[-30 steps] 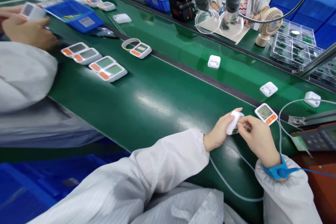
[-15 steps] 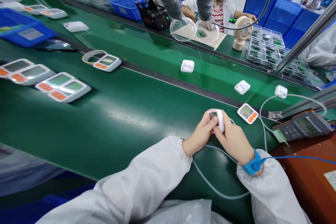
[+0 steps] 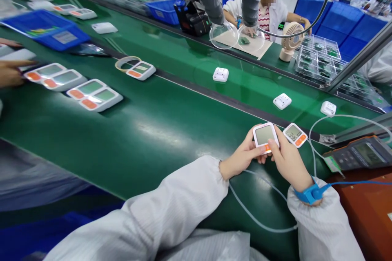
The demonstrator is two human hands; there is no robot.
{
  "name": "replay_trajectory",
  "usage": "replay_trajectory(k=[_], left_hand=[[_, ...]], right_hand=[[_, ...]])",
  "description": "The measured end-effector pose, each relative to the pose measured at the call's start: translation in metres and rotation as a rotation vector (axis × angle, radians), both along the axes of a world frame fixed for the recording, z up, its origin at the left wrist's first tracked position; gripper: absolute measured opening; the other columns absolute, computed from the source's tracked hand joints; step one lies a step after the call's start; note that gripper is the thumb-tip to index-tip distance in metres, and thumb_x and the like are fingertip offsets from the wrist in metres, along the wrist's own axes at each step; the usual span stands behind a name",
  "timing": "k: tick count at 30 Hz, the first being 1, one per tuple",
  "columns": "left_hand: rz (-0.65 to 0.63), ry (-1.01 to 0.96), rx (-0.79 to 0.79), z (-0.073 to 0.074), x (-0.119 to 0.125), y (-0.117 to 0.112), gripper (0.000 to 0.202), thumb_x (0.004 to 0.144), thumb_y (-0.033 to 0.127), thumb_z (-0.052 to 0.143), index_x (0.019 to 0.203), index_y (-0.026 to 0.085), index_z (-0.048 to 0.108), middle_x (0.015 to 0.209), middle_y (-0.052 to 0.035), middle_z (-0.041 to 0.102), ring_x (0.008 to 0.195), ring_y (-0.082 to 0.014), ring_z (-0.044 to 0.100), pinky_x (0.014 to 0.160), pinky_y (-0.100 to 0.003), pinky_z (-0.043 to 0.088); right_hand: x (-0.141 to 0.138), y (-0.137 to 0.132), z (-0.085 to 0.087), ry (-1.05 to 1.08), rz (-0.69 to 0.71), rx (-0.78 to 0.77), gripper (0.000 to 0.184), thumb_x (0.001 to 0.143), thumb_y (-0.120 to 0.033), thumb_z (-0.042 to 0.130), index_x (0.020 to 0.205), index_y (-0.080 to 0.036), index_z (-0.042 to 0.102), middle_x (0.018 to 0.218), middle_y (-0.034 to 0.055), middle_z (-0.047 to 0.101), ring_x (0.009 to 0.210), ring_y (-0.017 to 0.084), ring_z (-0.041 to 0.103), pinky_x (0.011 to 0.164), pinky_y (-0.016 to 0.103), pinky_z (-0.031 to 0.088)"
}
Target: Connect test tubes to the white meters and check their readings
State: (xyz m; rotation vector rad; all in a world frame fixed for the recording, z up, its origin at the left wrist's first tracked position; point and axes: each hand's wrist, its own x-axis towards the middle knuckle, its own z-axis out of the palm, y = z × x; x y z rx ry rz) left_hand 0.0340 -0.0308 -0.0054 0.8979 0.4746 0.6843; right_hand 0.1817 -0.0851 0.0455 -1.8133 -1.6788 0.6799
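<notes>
A small white thermometer unit (image 3: 265, 136) with a grey screen and an orange button faces me, held just above the green belt (image 3: 171, 122). My left hand (image 3: 243, 157) grips its left side and my right hand (image 3: 286, 159) grips its right side, thumb on the orange button. A blue wrist strap (image 3: 310, 193) circles my right wrist. A second unit (image 3: 295, 134) showing digits lies on the belt just right of the held one.
Several more units (image 3: 94, 94) lie in a row at the left, near a co-worker's hand (image 3: 10, 74). White back covers (image 3: 282, 101) sit on the far lane. A grey meter (image 3: 358, 153) with tubing rests at the right. Blue bin (image 3: 47, 29), fan (image 3: 290, 40) behind.
The held unit has been turned from edge-on to screen-up, facing me. My view shifted slightly, and the co-worker's hand came in at the left.
</notes>
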Motion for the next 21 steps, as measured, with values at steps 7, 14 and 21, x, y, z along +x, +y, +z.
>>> replay_trajectory(k=[7, 14, 21], left_hand=[[-0.018, -0.009, -0.035, -0.0019, 0.0010, 0.0020, 0.091, 0.079, 0.035, 0.075, 0.150, 0.028, 0.019, 0.074, 0.0028, 0.063, 0.055, -0.0093, 0.054, 0.055, -0.022, 0.043], [-0.021, 0.002, -0.019, -0.0053, 0.0009, 0.0035, 0.089, 0.078, 0.036, 0.076, 0.149, 0.027, 0.022, 0.074, 0.0026, 0.063, 0.053, -0.0091, 0.054, 0.053, -0.021, 0.039], [-0.023, 0.010, -0.030, -0.0080, 0.0012, 0.0047, 0.089, 0.076, 0.036, 0.078, 0.147, 0.028, 0.025, 0.076, 0.0024, 0.063, 0.056, -0.0094, 0.055, 0.053, -0.021, 0.040]], right_hand=[[0.0029, -0.0001, -0.0009, -0.077, 0.002, -0.011, 0.056, 0.101, -0.041, 0.034, 0.150, -0.014, 0.036, 0.077, 0.0072, 0.068, 0.063, 0.025, 0.067, 0.062, 0.033, 0.051], [0.0034, 0.0009, -0.0010, -0.073, -0.007, -0.050, 0.058, 0.100, -0.043, 0.034, 0.150, -0.014, 0.036, 0.074, 0.0067, 0.067, 0.062, 0.026, 0.066, 0.063, 0.035, 0.051], [0.0014, 0.0010, 0.0018, -0.051, -0.019, -0.076, 0.061, 0.098, -0.043, 0.036, 0.151, -0.013, 0.034, 0.076, 0.0073, 0.068, 0.063, 0.026, 0.066, 0.065, 0.035, 0.051]])
